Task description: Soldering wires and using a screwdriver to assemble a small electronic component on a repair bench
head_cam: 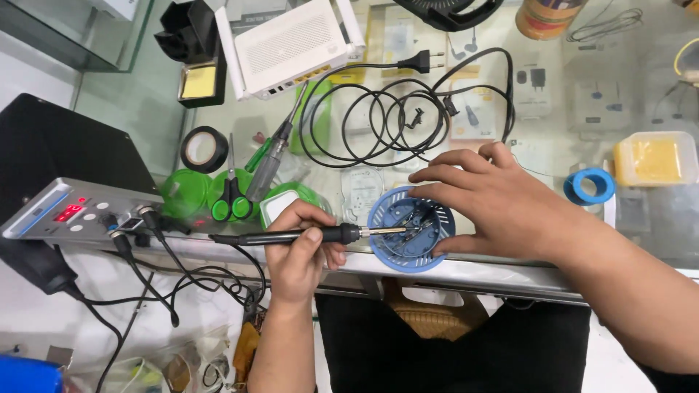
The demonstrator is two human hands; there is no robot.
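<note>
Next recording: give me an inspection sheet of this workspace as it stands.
Surface: glass counter, crowded.
Job's things: soldering iron, tip inside round blue part.
Clutter: scissors, black tape roll, blue tape roll, yellow box, white router.
Hands: left hand grips the iron; right hand steadies the blue part.
Cables: coiled black power cord; leads from soldering station.
Surroundings: nothing seen.

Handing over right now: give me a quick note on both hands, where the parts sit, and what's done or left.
Left hand grips the soldering iron, tip inside the blue round part at the glass counter's front edge.
Right hand steadies that part from its far side.
Soldering station is lit, at the left.
Done: iron is in place at the inner wiring.
Left: whether any joint is finished cannot be seen.
</note>
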